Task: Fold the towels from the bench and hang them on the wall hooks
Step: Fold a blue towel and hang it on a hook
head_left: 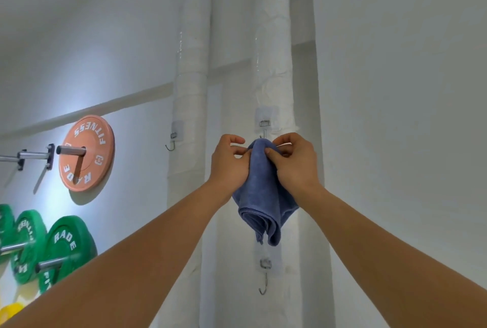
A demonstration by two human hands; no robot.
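Hanging step: the left hand [229,162] and right hand [296,161] each pinch the folded blue towel [261,195] at the upper adhesive hook [264,127]. Next, seat a fold over the hook tip, likely hidden behind cloth.

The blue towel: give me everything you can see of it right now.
The blue towel looks like soft terry cloth, folded into several layers whose rolled edges hang at the bottom. Its top is bunched just under the upper hook on the white pipe; whether it has caught is hidden. The left hand and right hand pinch its top from either side.
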